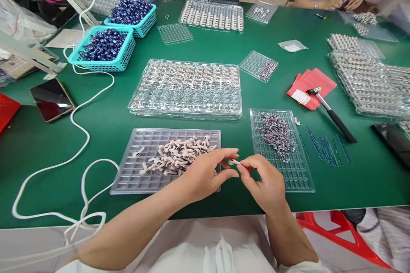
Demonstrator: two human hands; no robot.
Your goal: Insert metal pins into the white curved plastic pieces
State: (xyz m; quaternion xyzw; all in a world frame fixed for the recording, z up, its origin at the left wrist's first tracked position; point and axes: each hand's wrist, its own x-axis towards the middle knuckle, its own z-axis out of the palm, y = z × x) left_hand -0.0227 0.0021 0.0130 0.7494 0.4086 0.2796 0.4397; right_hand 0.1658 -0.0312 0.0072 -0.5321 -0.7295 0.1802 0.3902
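Note:
Between thumb and fingers, my right hand [265,179] pinches a small white earbud shell [233,162] with a short stem. My left hand [213,172] faces it, thumb and fingers curved apart around the shell's rounded end, without a visible grip on it. Under my left wrist lies a grey compartment tray [124,179] bearing a heap of similar white earbud shells [179,153]. Just beyond my right hand is a clear tray [301,175] with a pile of tiny wired parts [277,134].
Stacked clear trays [185,113] stand ahead, with a hammer [333,115] on red packets [323,81] to the right. Turquoise baskets [124,59] of dark blue pieces, a phone [52,99] and a white cable [88,136] are at left. Two people sit opposite.

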